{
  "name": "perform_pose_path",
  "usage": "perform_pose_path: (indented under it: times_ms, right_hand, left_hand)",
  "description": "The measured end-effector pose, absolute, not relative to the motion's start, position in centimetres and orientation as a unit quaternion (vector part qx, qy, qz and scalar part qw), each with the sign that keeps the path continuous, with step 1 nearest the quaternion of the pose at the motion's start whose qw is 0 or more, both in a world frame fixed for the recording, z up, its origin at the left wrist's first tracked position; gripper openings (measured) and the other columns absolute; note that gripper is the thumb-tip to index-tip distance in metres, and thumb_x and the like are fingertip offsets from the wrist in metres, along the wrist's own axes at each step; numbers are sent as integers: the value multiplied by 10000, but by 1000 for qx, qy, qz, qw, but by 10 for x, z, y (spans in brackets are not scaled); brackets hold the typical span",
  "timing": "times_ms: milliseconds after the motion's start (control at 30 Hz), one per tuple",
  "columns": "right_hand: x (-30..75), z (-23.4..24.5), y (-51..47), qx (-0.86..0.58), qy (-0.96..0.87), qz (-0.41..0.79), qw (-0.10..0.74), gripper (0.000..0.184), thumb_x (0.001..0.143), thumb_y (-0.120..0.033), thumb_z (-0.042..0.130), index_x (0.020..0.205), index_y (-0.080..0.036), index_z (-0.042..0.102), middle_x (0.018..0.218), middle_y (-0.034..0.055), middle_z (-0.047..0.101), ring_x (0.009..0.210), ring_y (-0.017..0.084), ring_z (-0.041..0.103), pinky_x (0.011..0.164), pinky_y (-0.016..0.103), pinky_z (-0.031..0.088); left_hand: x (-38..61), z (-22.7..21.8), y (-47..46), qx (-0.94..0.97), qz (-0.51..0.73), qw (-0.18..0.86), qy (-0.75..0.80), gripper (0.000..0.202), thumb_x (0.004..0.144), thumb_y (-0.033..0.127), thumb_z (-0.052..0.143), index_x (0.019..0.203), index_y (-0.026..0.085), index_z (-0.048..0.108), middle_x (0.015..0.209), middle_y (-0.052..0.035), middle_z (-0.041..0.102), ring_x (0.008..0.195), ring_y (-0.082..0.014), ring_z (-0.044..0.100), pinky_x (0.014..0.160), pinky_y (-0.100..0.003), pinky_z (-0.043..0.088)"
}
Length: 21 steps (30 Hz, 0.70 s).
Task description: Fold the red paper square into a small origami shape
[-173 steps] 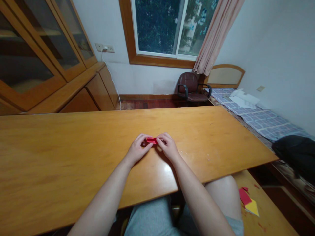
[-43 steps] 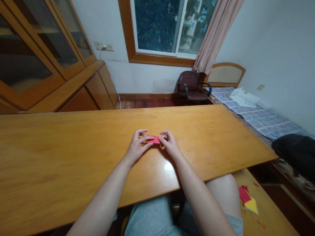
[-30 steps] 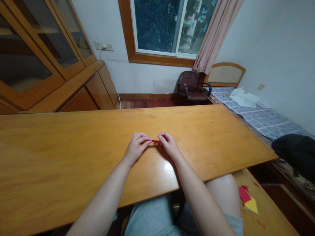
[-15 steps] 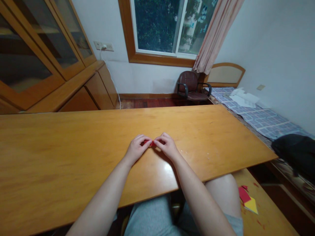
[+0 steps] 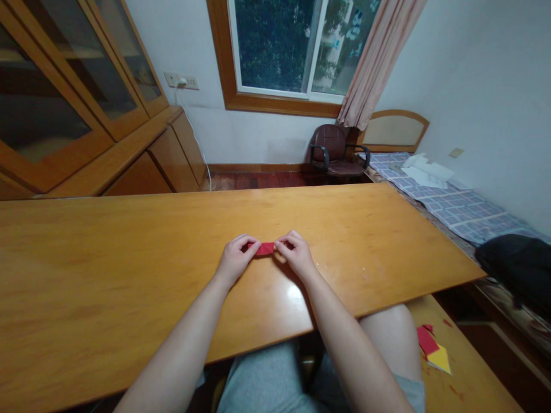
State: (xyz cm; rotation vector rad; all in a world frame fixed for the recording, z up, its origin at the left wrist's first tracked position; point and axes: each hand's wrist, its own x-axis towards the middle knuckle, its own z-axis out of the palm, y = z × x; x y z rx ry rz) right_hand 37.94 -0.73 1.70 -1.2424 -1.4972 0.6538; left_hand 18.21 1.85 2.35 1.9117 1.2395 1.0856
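Observation:
A small folded piece of red paper (image 5: 264, 248) lies on the long wooden table (image 5: 129, 258) in front of me. My left hand (image 5: 235, 261) pinches its left end with curled fingers. My right hand (image 5: 295, 255) pinches its right end the same way. Only a short red strip shows between the two hands; the rest is hidden under my fingers.
Red and yellow paper scraps (image 5: 433, 349) lie on a lower wooden surface at the bottom right. A bed (image 5: 456, 206) with a dark bag (image 5: 516, 269) runs along the right wall. A brown chair (image 5: 333, 152) stands under the window. Glass-door cabinets (image 5: 77, 97) fill the left side.
My hands have drawn slightly apart since half a second ago, and more of the red paper shows between them. The paper stays at the same spot on the table.

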Motion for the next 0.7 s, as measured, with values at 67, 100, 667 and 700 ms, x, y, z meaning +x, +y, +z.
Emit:
perform_pose_path:
  times_ms: [67, 100, 667, 700]
  right_hand:
    - [380, 15, -6, -523, -614, 265, 528, 135, 846, -271, 659, 739, -198, 700, 697, -4, 523, 677, 151, 526, 653, 280, 415]
    - [380, 14, -6, -524, -612, 261, 532, 144, 856, -277, 653, 743, -200, 698, 697, -4, 526, 681, 152, 530, 655, 280, 417]
    - [378, 21, -7, -509, -638, 288, 501, 169, 882, -275, 626, 745, -189, 671, 747, 6, 580, 737, 151, 550, 711, 278, 423]
    - [378, 20, -7, -512, -632, 288, 505, 174, 883, -278, 622, 740, -189, 665, 743, 4, 574, 736, 150, 550, 713, 278, 422]
  left_hand:
    - [181, 23, 20, 702, 420, 314, 481, 206, 849, 365, 597, 771, 187, 668, 779, -13, 680, 740, -167, 610, 717, -270, 460]
    - [180, 22, 21, 694, 425, 319, 486, 213, 846, 377, 601, 776, 187, 668, 782, -12, 682, 744, -169, 613, 720, -270, 462]
    - [181, 20, 22, 691, 422, 344, 475, 243, 843, 410, 604, 796, 185, 683, 813, -27, 707, 787, -184, 638, 773, -299, 494]
    - [181, 20, 22, 684, 427, 350, 476, 252, 841, 420, 608, 801, 184, 685, 810, -26, 707, 784, -183, 638, 770, -299, 497]
